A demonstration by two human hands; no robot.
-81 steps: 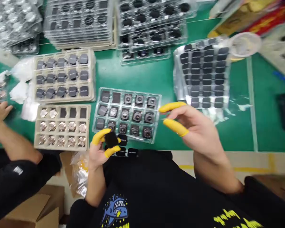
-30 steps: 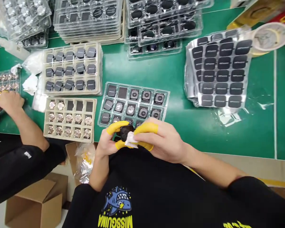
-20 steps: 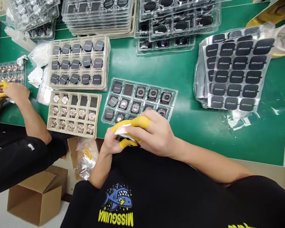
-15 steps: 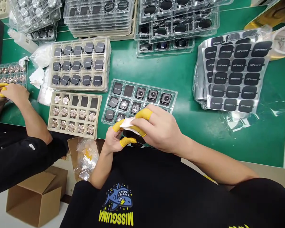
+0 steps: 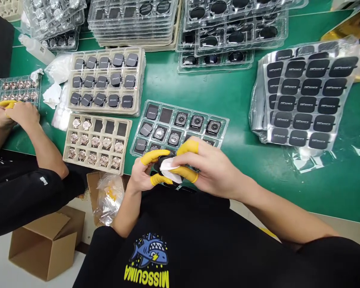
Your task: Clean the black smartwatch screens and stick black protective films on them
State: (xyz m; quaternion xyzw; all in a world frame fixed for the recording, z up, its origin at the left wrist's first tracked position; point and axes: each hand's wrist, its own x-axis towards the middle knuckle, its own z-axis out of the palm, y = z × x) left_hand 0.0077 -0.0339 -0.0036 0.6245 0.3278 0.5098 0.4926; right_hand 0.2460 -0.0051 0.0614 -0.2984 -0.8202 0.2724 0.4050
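Observation:
My left hand (image 5: pixel 142 174), with yellow finger cots on thumb and forefinger, grips a dark watch case (image 5: pixel 159 163) by its edges. Pinched in my right hand (image 5: pixel 208 166), also in yellow cots, is a white cloth (image 5: pixel 169 166), pressed on the face of the watch case and covering most of it. Just beyond both hands lies a clear tray (image 5: pixel 223 132) of square black watch cases, some with film labels on top and some showing a round sensor back. One compartment (image 5: pixel 166 115) of that tray shows only a dark bottom. My right hand hides the tray's near right part.
Left of the tray are a beige tray (image 5: pixel 124 160) of rose-gold watches and a stack of beige trays (image 5: pixel 141 80) with labelled black squares. Label sheets (image 5: pixel 306 104) lie at right. Tray stacks (image 5: pixel 132 30) line the back. A co-worker's hands (image 5: pixel 21 114) work at far left.
My right hand has shifted the white cloth slightly right and down, so the watch case's dark edge now shows. My left forefinger has straightened along its top. The whole view has shifted a little.

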